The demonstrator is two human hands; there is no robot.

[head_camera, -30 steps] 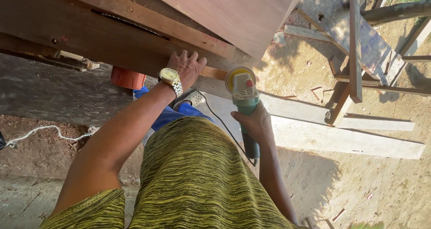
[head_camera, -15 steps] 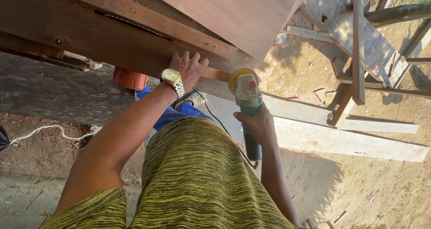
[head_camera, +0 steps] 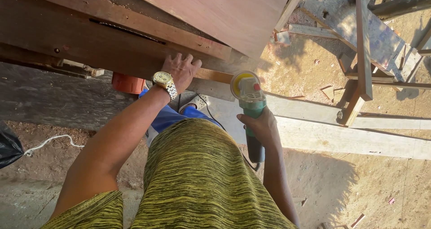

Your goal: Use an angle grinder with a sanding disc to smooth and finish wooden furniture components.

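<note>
Currently: your left hand (head_camera: 181, 69) lies flat, fingers spread, on the dark wooden beam (head_camera: 90, 36); your right hand (head_camera: 260, 126) grips 1 green angle grinder (head_camera: 249, 103), disc near the beam's edge.

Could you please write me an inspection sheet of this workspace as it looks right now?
Surface: dark wooden bench with a long narrow slot, a reddish board lying across it.
Job's things: green angle grinder with a yellow disc, held just off the bench edge.
Clutter: wood offcuts on the sandy ground, pale planks, an orange container under the bench.
Hands: left hand, wristwatch on its wrist, pressed flat on the bench edge; right hand gripping the grinder's body.
Cables: dark cord running down below the grinder; white string on the ground.
Surroundings: outdoors, sunlit, a wooden frame at the right.
</note>
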